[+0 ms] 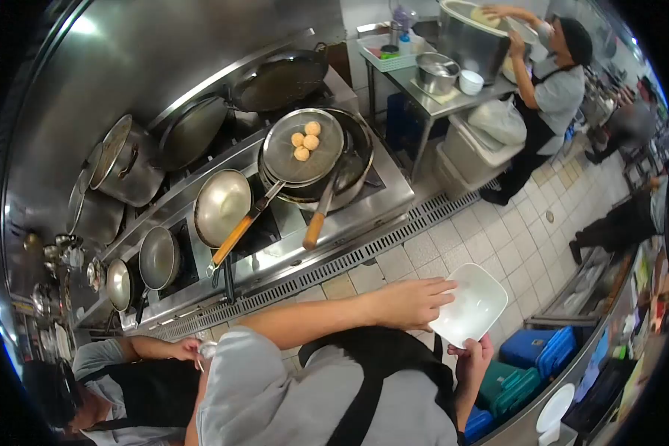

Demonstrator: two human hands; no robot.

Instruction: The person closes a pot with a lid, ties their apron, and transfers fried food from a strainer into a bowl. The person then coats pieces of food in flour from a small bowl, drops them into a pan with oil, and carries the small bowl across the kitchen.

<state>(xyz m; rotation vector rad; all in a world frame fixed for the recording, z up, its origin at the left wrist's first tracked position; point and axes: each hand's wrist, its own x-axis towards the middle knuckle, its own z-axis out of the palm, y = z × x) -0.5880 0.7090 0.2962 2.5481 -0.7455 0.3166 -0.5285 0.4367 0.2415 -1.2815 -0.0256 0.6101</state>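
A white square bowl (477,303) is between my hands, tilted so that its bare inside shows. Its left rim is held by my left hand (412,301), fingertips lapping over the edge. My right hand (474,358) grips the lower rim with the thumb on top. Over on the stove, a round strainer (282,152) rests across a wok (358,141). Several golden fried balls (302,154) lie in the strainer. Beside them, a wooden-handled ladle or spatula (316,227) leans in the wok.
Several pans, including a steel wok (223,208), and a stockpot (130,160) stand on the stove (290,256). A co-worker (561,82) handles a large pot (468,37). Another person (119,386) is close on my left. Lidded bins (539,349) stand at right.
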